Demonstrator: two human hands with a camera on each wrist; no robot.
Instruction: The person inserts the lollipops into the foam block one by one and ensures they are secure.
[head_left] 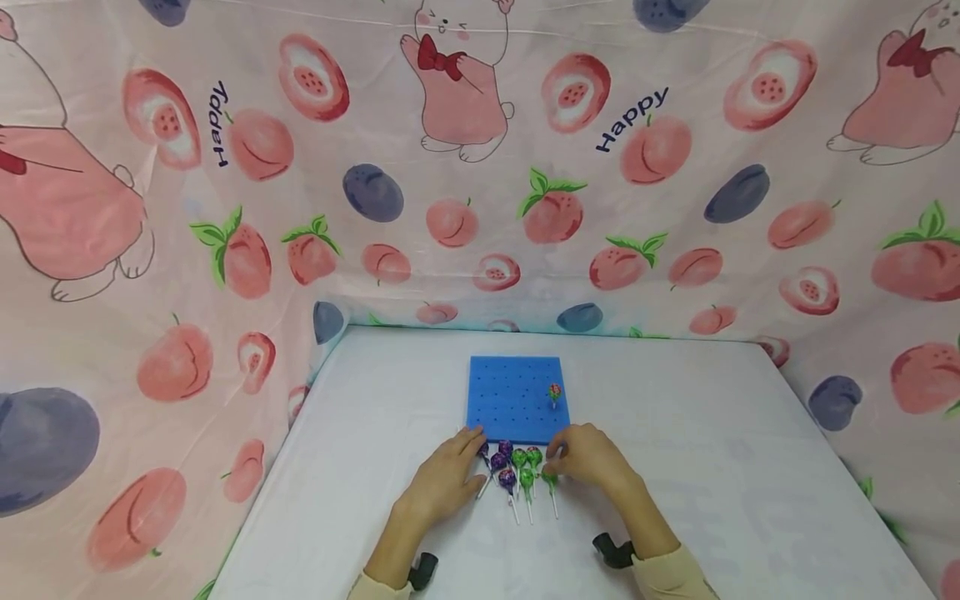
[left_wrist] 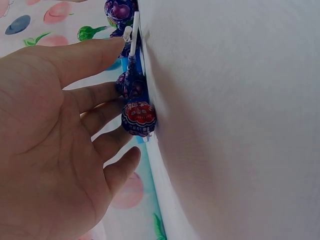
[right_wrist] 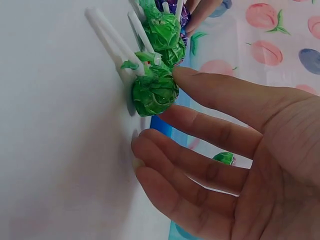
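My left hand [head_left: 444,477] lies at the left of a cluster of lollipops, its fingers extended along the purple ones [left_wrist: 139,118]. Its thumb reaches a white stick [left_wrist: 134,35] in the left wrist view. At the cluster's right side is my right hand [head_left: 594,458], thumb and index fingertips at the head of a green lollipop [right_wrist: 154,95] with its stick toward me. More green lollipops [right_wrist: 163,33] lie beside it. The blue pegboard [head_left: 510,400], dotted with small holes, sits just beyond both hands. One lollipop [head_left: 555,391] stands upright in its right part.
Everything lies on a white-covered table [head_left: 390,392]. A fruit-and-bear printed curtain [head_left: 465,192] hangs behind and on both sides. Black wrist mounts [head_left: 613,551] show at both forearms, near the pale sleeves [head_left: 671,575].
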